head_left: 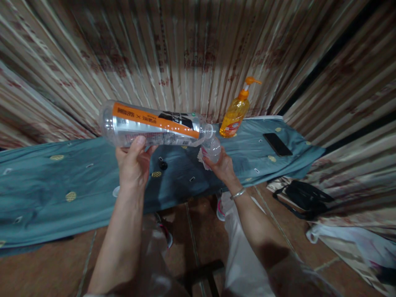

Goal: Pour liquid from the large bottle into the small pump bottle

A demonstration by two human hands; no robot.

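My left hand is closed around a large clear plastic bottle with an orange, black and silver label. The bottle lies nearly level in the air, its neck pointing right. A smaller clear plastic bottle is gripped in my right hand, tilted, its top against or just under the big bottle's mouth. Whether liquid runs between them I cannot tell. Something whitish, perhaps tissue or a label, shows beside the small bottle. Behind them stands an orange pump bottle of amber liquid.
A teal patterned cloth covers the narrow table. On it lie a dark phone, a small black cap and a whitish round piece. Curtains hang close behind. A black bag sits at the right.
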